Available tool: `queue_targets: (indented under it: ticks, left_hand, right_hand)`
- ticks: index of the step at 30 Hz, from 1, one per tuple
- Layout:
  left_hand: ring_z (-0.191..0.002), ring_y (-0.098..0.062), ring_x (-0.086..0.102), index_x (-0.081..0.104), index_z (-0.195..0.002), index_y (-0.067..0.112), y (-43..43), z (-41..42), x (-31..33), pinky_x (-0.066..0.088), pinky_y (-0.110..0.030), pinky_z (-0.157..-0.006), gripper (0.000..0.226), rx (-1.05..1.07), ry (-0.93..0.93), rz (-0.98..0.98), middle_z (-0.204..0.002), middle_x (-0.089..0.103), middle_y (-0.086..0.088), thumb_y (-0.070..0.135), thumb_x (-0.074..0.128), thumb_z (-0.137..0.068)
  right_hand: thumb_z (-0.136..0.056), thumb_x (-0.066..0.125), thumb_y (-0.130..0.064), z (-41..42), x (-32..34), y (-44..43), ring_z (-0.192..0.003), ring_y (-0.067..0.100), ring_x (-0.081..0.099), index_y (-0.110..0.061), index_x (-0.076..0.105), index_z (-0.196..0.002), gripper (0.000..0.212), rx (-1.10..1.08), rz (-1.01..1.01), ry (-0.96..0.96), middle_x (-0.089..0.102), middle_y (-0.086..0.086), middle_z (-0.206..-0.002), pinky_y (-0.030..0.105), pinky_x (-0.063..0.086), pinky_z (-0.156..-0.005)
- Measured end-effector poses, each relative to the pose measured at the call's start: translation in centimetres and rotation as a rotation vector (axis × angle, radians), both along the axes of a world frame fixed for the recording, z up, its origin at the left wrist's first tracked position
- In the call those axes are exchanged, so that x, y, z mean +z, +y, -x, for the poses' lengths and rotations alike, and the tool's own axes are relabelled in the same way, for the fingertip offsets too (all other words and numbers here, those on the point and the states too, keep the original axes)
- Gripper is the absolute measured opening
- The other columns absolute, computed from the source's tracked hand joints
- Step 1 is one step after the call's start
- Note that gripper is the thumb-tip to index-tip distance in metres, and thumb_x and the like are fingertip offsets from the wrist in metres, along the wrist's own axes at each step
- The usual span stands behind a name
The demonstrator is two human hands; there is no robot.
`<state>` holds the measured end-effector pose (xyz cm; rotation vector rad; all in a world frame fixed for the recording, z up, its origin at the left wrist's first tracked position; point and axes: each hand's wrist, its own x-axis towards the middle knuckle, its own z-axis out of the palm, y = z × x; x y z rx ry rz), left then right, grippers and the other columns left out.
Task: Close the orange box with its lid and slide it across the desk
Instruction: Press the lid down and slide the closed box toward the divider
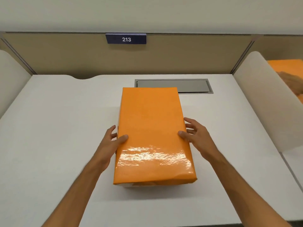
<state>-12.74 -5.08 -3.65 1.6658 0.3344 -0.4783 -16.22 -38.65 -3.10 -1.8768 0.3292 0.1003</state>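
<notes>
The orange box (151, 128) stands in the middle of the white desk (57, 128), its glossy orange lid on top and covering it. My left hand (113, 138) presses the lid's left side, thumb on top and fingers down the side. On the opposite side, my right hand (195, 135) holds the lid's right edge, with the thumb on top and the fingers spread along the side. A strip of white shows under the lid's near edge.
A grey cable hatch (193, 86) is set into the desk just behind the box. A beige partition with a sign reading 213 (126, 39) closes the back. White side dividers (259, 95) flank the desk; another orange object (285, 68) lies beyond the right one.
</notes>
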Motion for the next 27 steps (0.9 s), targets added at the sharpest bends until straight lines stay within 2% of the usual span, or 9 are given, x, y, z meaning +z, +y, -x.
queue_targets:
  ticks: [2,4,10,13,16,18,21,23,27]
  left_hand:
    - [-0.121,-0.029,0.059,0.023,-0.155,0.044,0.0,1.1,-0.1,0.056,-0.044,-0.088,0.081,-0.012,-0.042,-0.025,-0.142,0.045,0.003,0.043,0.07,-0.089]
    - [-0.12,-0.03,0.061,0.027,-0.153,0.049,-0.1,1.6,0.0,0.058,-0.049,-0.092,0.074,-0.028,-0.074,-0.016,-0.144,0.047,0.0,0.041,0.068,-0.092]
    - [-0.122,-0.03,0.061,0.031,-0.152,0.049,0.2,1.8,0.0,0.055,-0.053,-0.098,0.072,-0.049,-0.089,0.057,-0.145,0.049,-0.006,0.037,0.069,-0.093]
    - [-0.121,-0.028,0.061,0.031,-0.152,0.05,0.3,1.8,-0.1,0.056,-0.051,-0.097,0.072,-0.058,-0.082,0.077,-0.143,0.05,-0.005,0.038,0.07,-0.092]
    - [-0.118,-0.028,0.063,0.033,-0.151,0.048,0.4,1.6,0.0,0.059,-0.048,-0.092,0.072,-0.045,-0.066,0.109,-0.14,0.052,-0.005,0.034,0.072,-0.092]
    - [-0.116,-0.027,0.063,0.034,-0.151,0.043,0.4,1.4,-0.1,0.059,-0.044,-0.085,0.073,-0.02,-0.044,0.124,-0.139,0.054,-0.006,0.029,0.073,-0.091]
    - [-0.109,-0.022,0.063,0.034,-0.152,0.036,0.2,0.7,-0.1,0.054,-0.04,-0.081,0.073,0.002,-0.02,0.118,-0.138,0.057,-0.006,0.023,0.072,-0.091]
    - [-0.106,-0.02,0.062,0.033,-0.151,0.035,-0.1,0.3,0.0,0.051,-0.042,-0.083,0.072,-0.002,0.005,0.107,-0.137,0.057,-0.004,0.025,0.071,-0.091]
    - [-0.111,-0.026,0.061,0.032,-0.153,0.033,-0.3,-0.6,0.3,0.048,-0.058,-0.099,0.075,0.01,0.087,0.102,-0.136,0.055,-0.002,0.04,0.072,-0.089]
  right_hand:
    - [-0.082,0.081,-0.039,1.4,-0.1,0.5,-0.113,0.018,0.063,-0.035,0.051,-0.143,0.068,-0.022,0.003,-0.006,0.062,-0.006,-0.131,0.04,0.055,-0.091]
    - [-0.081,0.084,-0.033,2.2,-0.2,0.9,-0.113,0.018,0.063,-0.032,0.053,-0.142,0.069,-0.058,-0.001,-0.025,0.063,-0.007,-0.13,0.04,0.055,-0.091]
    - [-0.084,0.081,-0.018,2.8,-0.3,1.8,-0.116,0.025,0.065,-0.023,0.057,-0.143,0.065,-0.152,-0.034,-0.046,0.064,0.001,-0.138,0.049,0.055,-0.096]
    - [-0.084,0.08,-0.014,3.0,-0.4,1.9,-0.113,0.023,0.066,-0.023,0.057,-0.143,0.064,-0.176,-0.091,-0.039,0.064,0.001,-0.136,0.043,0.057,-0.09]
    - [-0.084,0.08,-0.01,3.0,-0.3,1.9,-0.107,0.015,0.067,-0.024,0.057,-0.142,0.063,-0.178,-0.173,-0.025,0.065,0.002,-0.132,0.031,0.056,-0.074]
    - [-0.083,0.08,-0.009,2.8,-0.3,1.8,-0.109,0.015,0.065,-0.024,0.054,-0.144,0.067,-0.179,-0.243,0.013,0.064,0.005,-0.133,0.032,0.053,-0.073]
    - [-0.084,0.079,-0.015,2.3,-0.2,1.5,-0.122,0.029,0.059,-0.027,0.049,-0.147,0.071,-0.194,-0.264,0.065,0.059,0.005,-0.138,0.049,0.05,-0.088]
    - [-0.085,0.079,-0.028,1.8,-0.1,1.3,-0.124,0.031,0.054,-0.031,0.043,-0.15,0.074,-0.192,-0.264,0.113,0.055,0.003,-0.14,0.055,0.048,-0.09]
    - [-0.082,0.077,-0.049,0.9,0.3,1.1,-0.125,0.031,0.051,-0.031,0.043,-0.149,0.077,-0.163,-0.321,0.268,0.054,-0.001,-0.138,0.058,0.046,-0.087]
